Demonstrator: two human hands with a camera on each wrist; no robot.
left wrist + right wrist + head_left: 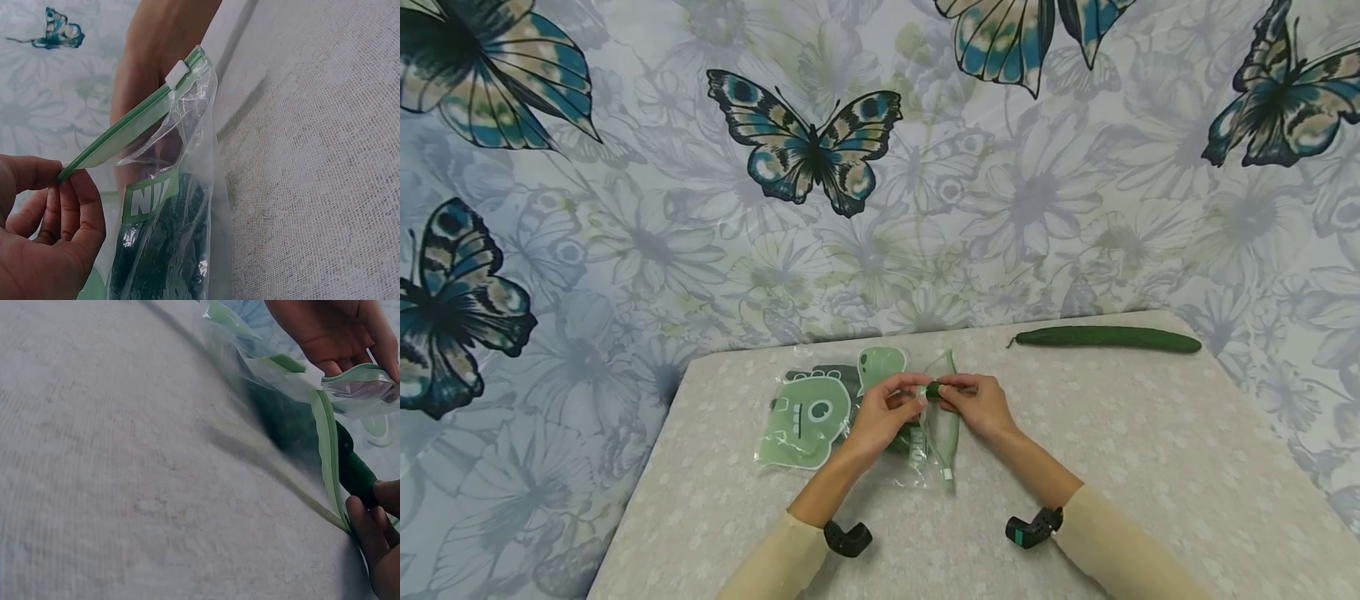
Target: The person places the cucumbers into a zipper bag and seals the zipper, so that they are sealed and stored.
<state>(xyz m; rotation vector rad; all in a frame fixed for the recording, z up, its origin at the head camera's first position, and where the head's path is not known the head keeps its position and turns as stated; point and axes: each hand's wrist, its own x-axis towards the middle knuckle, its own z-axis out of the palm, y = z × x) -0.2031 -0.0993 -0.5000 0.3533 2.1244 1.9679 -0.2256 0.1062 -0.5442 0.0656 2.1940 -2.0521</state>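
A clear slider bag (805,421) printed with green cartoon shapes lies on the table, its mouth spread toward the right. My left hand (883,414) pinches the green zip edge (112,130) of the mouth between thumb and fingertips. Close beside it, my right hand (982,406) grips the end of a dark green cucumber (357,478) at the opening, fingers near the other zip edge. The rest of that cucumber reaches into the bag. A white slider (177,74) sits near one end of the zip. Dark green shapes show through the plastic.
Another long cucumber (1108,337) lies at the back right of the cloth-covered table (1112,433). Behind the table hangs a butterfly-patterned backdrop (820,267). Black devices (1033,528) are strapped to both wrists.
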